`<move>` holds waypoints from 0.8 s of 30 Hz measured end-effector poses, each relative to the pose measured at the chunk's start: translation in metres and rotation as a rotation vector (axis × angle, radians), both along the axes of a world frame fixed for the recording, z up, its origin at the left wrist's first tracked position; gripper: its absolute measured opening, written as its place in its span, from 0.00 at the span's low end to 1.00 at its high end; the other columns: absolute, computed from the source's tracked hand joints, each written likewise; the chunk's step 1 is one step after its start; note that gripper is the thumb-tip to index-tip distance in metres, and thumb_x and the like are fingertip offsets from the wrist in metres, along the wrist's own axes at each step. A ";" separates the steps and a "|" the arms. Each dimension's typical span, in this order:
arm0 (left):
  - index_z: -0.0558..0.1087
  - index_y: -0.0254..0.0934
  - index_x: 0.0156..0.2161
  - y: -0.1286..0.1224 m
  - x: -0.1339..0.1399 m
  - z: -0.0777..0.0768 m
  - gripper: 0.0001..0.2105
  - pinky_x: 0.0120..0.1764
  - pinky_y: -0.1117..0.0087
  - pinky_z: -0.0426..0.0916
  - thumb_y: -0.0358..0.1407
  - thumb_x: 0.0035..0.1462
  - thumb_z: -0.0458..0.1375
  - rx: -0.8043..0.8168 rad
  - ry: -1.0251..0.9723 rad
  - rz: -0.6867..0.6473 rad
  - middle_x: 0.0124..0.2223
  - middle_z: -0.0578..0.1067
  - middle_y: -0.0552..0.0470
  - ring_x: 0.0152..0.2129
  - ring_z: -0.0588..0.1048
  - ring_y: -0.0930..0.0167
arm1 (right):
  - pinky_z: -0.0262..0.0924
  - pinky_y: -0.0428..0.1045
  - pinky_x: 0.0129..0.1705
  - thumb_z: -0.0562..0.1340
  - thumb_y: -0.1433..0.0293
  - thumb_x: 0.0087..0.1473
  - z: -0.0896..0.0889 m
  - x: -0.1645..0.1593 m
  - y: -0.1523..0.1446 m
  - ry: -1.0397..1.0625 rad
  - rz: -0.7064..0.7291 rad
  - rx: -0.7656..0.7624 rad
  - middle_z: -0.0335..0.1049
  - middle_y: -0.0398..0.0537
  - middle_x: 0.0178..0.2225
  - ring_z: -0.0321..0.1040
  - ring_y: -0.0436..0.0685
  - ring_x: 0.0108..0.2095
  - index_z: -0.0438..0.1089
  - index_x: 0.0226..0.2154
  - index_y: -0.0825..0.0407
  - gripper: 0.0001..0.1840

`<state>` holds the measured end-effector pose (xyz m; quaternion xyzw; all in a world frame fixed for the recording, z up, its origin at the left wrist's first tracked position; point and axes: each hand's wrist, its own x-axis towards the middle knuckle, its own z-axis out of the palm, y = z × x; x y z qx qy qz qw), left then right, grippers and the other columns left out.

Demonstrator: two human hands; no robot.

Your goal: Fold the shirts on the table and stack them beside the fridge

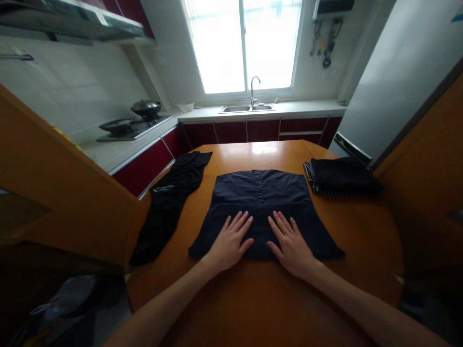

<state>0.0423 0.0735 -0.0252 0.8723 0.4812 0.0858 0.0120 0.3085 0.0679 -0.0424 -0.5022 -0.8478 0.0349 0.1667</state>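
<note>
A dark navy garment (260, 193) lies spread on the wooden table in front of me, its near part doubled over in a straight fold across the middle. It looks like a skirt or a pair of shorts; I cannot tell which. My left hand (231, 243) rests flat on the folded part, left of centre, fingers stretched out. On the right half of the same cloth lies my right hand (289, 243), also flat with fingers apart. Neither hand grips anything.
Black trousers or leggings (170, 202) lie along the table's left side. A folded stack of black clothes (343, 176) sits at the right on the wooden table (260, 299). Beyond are a sink (237, 109), a stove with a wok (145, 108), and a fridge (394, 77) at right.
</note>
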 end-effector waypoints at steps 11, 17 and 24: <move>0.68 0.37 0.62 0.120 -0.062 0.031 0.22 0.63 0.63 0.60 0.43 0.67 0.51 -0.081 -0.204 0.174 0.63 0.71 0.45 0.60 0.68 0.64 | 0.52 0.62 0.67 0.54 0.66 0.65 0.020 0.060 0.105 0.219 -0.094 -0.026 0.63 0.59 0.64 0.56 0.64 0.66 0.67 0.62 0.53 0.25; 0.72 0.31 0.55 0.247 -0.082 0.033 0.23 0.59 0.65 0.60 0.42 0.58 0.61 -0.159 -0.127 0.398 0.59 0.72 0.37 0.58 0.68 0.60 | 0.58 0.51 0.60 0.62 0.71 0.60 0.044 0.077 0.252 -0.075 -0.212 -0.210 0.71 0.65 0.56 0.66 0.62 0.59 0.70 0.56 0.62 0.23; 0.76 0.34 0.39 0.309 -0.095 0.023 0.20 0.44 0.69 0.67 0.47 0.44 0.69 -0.307 -0.099 0.485 0.44 0.79 0.43 0.44 0.75 0.60 | 0.65 0.51 0.49 0.73 0.65 0.49 0.039 0.091 0.308 -0.175 -0.215 -0.378 0.75 0.62 0.49 0.74 0.63 0.48 0.76 0.49 0.58 0.25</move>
